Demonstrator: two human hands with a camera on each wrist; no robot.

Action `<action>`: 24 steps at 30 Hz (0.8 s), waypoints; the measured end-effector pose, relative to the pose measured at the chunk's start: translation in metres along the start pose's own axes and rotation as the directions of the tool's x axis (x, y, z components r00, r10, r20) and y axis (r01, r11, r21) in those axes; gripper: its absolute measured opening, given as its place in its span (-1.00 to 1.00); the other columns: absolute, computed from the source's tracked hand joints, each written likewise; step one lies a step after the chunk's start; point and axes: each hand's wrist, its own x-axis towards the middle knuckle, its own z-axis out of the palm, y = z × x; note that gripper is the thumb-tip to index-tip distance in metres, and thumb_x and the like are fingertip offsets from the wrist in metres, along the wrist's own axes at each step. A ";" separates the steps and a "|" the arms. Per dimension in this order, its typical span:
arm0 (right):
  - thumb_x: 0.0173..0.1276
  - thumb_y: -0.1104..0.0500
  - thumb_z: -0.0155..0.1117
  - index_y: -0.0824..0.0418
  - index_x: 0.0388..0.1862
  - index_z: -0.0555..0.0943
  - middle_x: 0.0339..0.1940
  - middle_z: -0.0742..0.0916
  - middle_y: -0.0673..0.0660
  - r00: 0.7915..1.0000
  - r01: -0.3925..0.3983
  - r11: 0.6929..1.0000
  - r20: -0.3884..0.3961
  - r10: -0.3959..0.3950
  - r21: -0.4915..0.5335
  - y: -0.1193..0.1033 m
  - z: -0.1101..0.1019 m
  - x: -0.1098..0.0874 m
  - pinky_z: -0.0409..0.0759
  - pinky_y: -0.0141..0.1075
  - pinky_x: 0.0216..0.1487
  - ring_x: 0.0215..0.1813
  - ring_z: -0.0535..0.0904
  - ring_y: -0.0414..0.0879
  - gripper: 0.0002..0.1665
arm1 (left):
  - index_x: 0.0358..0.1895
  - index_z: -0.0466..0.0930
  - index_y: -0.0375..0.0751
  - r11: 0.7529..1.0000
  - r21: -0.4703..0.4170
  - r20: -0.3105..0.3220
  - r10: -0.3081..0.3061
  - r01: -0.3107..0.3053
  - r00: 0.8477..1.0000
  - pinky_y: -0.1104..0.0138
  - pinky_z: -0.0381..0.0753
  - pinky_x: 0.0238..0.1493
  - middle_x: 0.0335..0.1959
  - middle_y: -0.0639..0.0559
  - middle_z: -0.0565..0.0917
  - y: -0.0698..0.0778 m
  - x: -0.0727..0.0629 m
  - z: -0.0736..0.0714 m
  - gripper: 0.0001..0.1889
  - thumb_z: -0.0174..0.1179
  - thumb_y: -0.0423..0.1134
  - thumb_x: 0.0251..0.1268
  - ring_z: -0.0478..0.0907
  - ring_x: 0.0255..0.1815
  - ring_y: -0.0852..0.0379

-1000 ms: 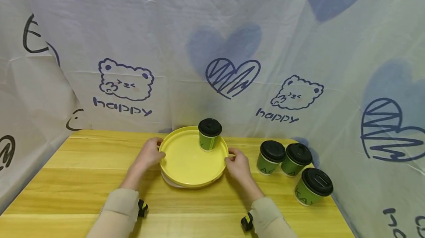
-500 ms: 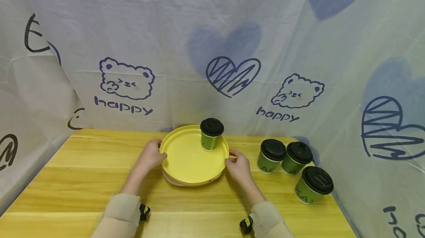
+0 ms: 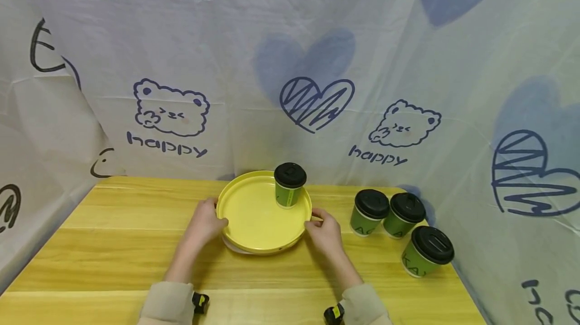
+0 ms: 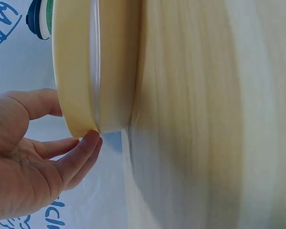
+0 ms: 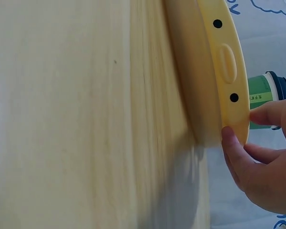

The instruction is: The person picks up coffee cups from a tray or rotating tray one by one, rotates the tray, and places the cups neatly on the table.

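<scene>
A round yellow tray (image 3: 254, 224) sits on a pale base (image 3: 235, 248) near the back of the table. One green paper cup with a black lid (image 3: 288, 186) stands upright on the tray, toward its back right. My left hand (image 3: 203, 224) pinches the tray's left edge, thumb over the rim, fingers against the outer wall. On the opposite side my right hand (image 3: 327, 232) grips the rim the same way. In the right wrist view the tray wall (image 5: 227, 62) shows two black dots and a raised oval between them.
Right of the tray, three more lidded green cups stand on the wooden table (image 3: 113, 254): one nearer (image 3: 369, 213), one behind it to the right (image 3: 403, 215), one closer to the front (image 3: 427, 252). A printed cloth (image 3: 244, 63) hangs right behind the table.
The tray has turned slightly: its cup has shifted a little right and a dark dot on the front wall has moved left. Both hands have come slightly nearer along the rim.
</scene>
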 end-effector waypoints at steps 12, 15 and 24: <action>0.24 0.18 0.27 0.26 0.25 0.52 -0.11 0.72 0.17 0.999 -0.031 0.999 -0.019 0.032 0.031 0.001 0.002 -0.002 0.56 -0.40 -0.29 -0.21 0.60 -0.15 -0.44 | 0.38 0.11 -0.61 1.000 0.017 0.004 -0.016 0.016 1.000 -0.13 0.38 0.34 0.29 -0.56 0.25 0.003 -0.006 0.002 -0.25 0.18 -0.37 0.14 0.28 0.33 -0.41; 0.25 0.18 0.27 0.24 0.26 0.52 -0.18 0.72 0.17 0.999 -0.046 0.998 -0.016 0.047 0.043 0.002 0.001 0.001 0.58 -0.39 -0.31 -0.25 0.62 -0.15 -0.44 | 0.38 0.11 -0.62 1.000 0.017 0.007 -0.002 0.002 1.000 -0.14 0.37 0.35 0.30 -0.57 0.25 0.001 -0.003 0.001 -0.26 0.18 -0.39 0.14 0.26 0.35 -0.42; 0.29 0.19 0.24 0.22 0.26 0.51 -0.10 0.70 0.20 1.000 -0.014 1.000 -0.013 0.015 0.009 -0.002 -0.002 0.014 0.57 -0.36 -0.29 -0.14 0.61 -0.06 -0.46 | 0.33 0.19 -0.64 0.998 0.030 0.004 0.064 -0.064 0.998 -0.13 0.35 0.37 0.26 -0.56 0.35 -0.005 0.010 -0.002 -0.29 0.18 -0.43 0.05 0.32 0.32 -0.41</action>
